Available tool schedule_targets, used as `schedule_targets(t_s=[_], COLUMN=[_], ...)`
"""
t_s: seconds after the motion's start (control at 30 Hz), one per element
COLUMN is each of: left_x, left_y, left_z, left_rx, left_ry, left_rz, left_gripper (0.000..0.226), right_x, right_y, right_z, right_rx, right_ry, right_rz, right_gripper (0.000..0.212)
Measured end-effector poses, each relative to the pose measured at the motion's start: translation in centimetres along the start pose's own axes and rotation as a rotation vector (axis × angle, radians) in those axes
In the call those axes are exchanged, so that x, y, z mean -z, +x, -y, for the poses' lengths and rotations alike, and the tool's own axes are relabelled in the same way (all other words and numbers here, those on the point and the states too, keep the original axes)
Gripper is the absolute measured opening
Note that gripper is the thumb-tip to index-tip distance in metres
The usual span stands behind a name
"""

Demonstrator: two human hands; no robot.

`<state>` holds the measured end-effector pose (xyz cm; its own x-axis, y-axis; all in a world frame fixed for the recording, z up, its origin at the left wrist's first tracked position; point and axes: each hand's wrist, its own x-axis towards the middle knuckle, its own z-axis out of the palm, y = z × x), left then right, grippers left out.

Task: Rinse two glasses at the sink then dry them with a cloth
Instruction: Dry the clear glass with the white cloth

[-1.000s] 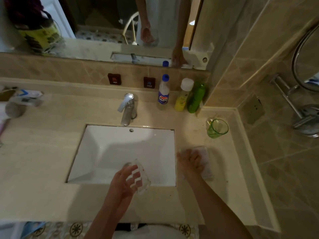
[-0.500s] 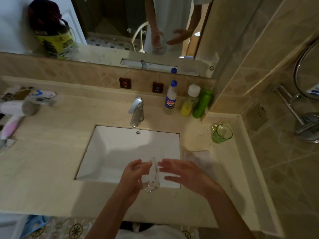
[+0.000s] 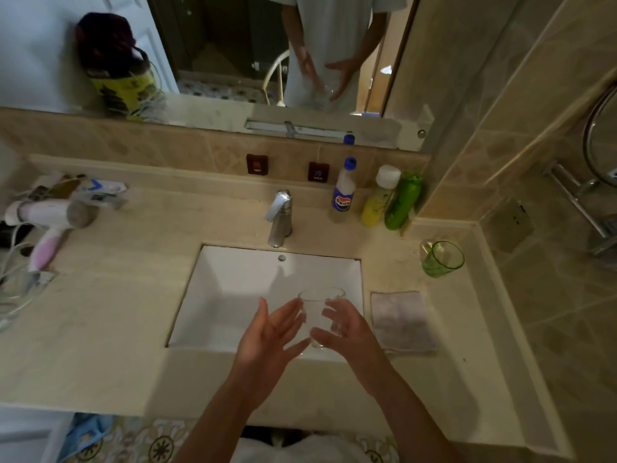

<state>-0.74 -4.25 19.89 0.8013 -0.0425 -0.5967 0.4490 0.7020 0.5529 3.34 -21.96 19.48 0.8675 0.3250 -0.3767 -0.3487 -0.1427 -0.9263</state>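
Both hands cradle clear glass [image 3: 320,315] over sink [image 3: 233,295] | left hand [image 3: 270,332] fingers straight, right hand [image 3: 347,329] fingers curled round it | advice: hold it firmly under faucet [image 3: 279,218].

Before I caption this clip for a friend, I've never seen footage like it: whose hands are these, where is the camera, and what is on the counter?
There is no machine here. A person wears a camera on the head, looking down at their own hands. The left hand and right hand are over the sink, with a clear glass upright between them; the right fingers curl round it, the left look straight. On the counter lie a cloth, a green glass, three bottles and a hairdryer. The tap shows no water running.
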Motion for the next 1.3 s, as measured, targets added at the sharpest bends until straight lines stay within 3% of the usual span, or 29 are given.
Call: schedule_targets(t_s=[0.1, 0.2, 0.27, 0.37, 0.47, 0.67, 0.83, 0.87, 0.93, 1.0, 1.17, 1.3], left_x=[0.6, 2.0, 4.1, 9.1, 15.2, 22.3, 24.4, 24.6, 25.0, 25.9, 27.6, 27.3], left_y=[-0.7, -0.9, 0.0, 3.4, 7.8, 15.2, 18.9, 19.5, 20.7, 21.7, 22.3, 22.4], left_z=[-1.2, -3.1, -4.5, -7.1, -10.6, -14.3, -16.3, -16.6, -17.3, -17.6, -17.1, -17.0], left_rx=[-0.002, -0.065, -0.185, -0.327, -0.373, -0.428, -0.301, -0.294, -0.336, -0.398, -0.515, -0.516], left_ry=[0.046, 0.178, 0.356, 0.649, 0.985, 1.668, 1.97, 2.005, 2.064, 2.102, 2.089, 2.104], left_rz=[0.08, 0.065, -0.048, -0.374, -0.613, -0.566, -0.438, -0.423, -0.41, -0.384, -0.382, -0.404], left_gripper=[0.071, 0.061, 0.047, 0.029, 0.033, 0.069, 0.09, 0.092, 0.092, 0.087, 0.069, 0.067], right_x=[-0.7, -1.1, -1.3, -1.8, -2.9, -5.7, -7.1, -7.4, -8.1, -8.8, -10.4, -12.4], right_y=[1.1, 2.1, 2.9, 4.0, 5.3, 8.0, 10.8, 11.4, 12.4, 13.5, 16.0, 18.1], right_z=[-0.5, -0.9, -1.1, -1.1, -0.4, 0.2, -0.6, -0.6, -0.4, -0.4, -1.1, -0.6], right_rx=[-0.035, -0.012, -0.001, 0.004, 0.012, -0.015, -0.112, -0.134, -0.151, -0.179, -0.206, -0.21], right_ry=[0.134, 0.207, 0.272, 0.354, 0.381, 0.395, 0.45, 0.43, 0.348, 0.331, 0.226, 0.144], right_rz=[-0.087, -0.096, -0.102, -0.112, -0.156, -0.23, -0.201, -0.2, -0.212, -0.221, -0.19, -0.149], right_gripper=[0.102, 0.103, 0.105, 0.108, 0.115, 0.105, 0.055, 0.062, 0.104, 0.122, 0.116, 0.112])
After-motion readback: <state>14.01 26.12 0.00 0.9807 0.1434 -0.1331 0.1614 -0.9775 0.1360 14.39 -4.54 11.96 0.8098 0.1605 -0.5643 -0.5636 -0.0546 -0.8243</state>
